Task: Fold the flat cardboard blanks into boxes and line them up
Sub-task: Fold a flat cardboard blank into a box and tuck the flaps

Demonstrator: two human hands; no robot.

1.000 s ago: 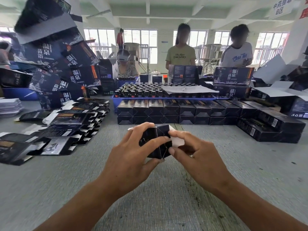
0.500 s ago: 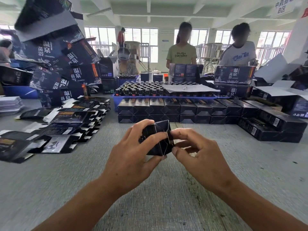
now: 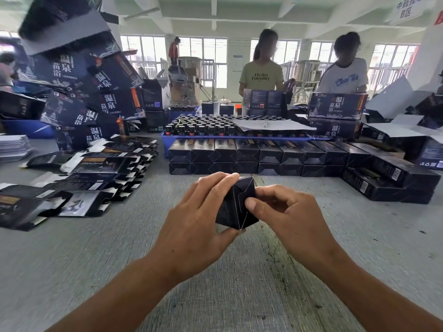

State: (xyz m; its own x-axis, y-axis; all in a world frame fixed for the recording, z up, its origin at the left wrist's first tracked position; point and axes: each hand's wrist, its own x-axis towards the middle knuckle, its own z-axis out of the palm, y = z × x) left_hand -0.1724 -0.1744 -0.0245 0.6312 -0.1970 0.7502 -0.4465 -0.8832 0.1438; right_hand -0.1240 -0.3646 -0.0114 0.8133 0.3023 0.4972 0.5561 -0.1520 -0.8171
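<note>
Head view puts both forearms reaching in from the bottom edge, and I see them meet over the grey table (image 3: 119, 259) around one small dark box (image 3: 236, 207). My left hand (image 3: 194, 226) wraps the box from the left, fingers curled over its top edge and thumb under its lower corner. My right hand (image 3: 290, 216) closes in from the right, thumb pressed flat on the folded end flaps, the other fingers bent behind it against the box's right side. The box is held clear of the table, its closed end turned toward the camera. To the left lies a spread pile of flat blanks (image 3: 96, 178), overlapping each other. Straight ahead, a row of finished boxes (image 3: 259, 156) stands two layers high, ends facing me, and runs on to the right, where more of them lie lengthwise. Just behind that row sits a blue tray (image 3: 167, 142) packed with small dark bottles (image 3: 203, 127). Large printed cartons (image 3: 96, 92) are heaped at the far left, and two people stand beyond the tray.
</note>
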